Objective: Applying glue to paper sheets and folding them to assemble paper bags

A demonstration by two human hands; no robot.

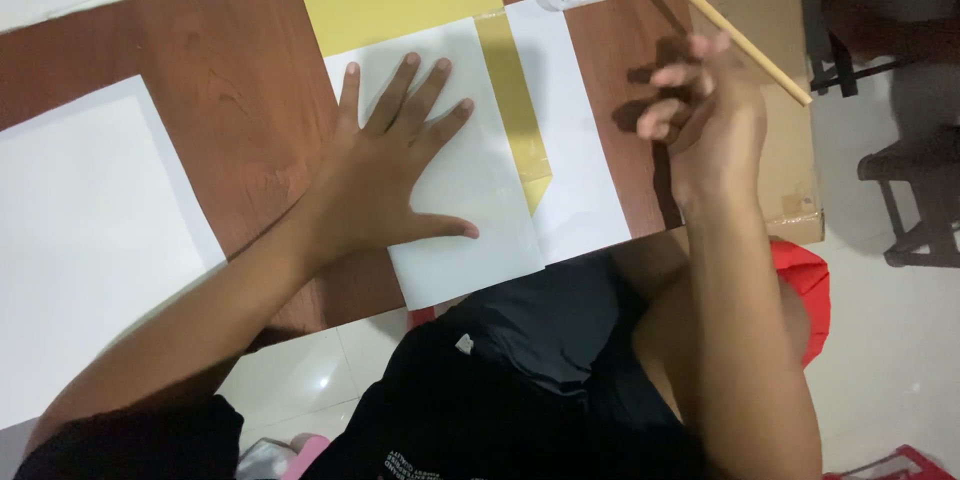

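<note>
While the left hand (385, 175) lies spread on white paper (470, 190), the right hand (700, 115) pinches a wooden stick (770, 65).

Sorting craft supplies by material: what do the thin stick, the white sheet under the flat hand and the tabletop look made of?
The thin stick in the right hand looks like pale bare wood or bamboo, matte. The white sheet under the left hand looks like flat matte paper. The tabletop shows reddish-brown grain, perhaps wood or laminate.
</note>
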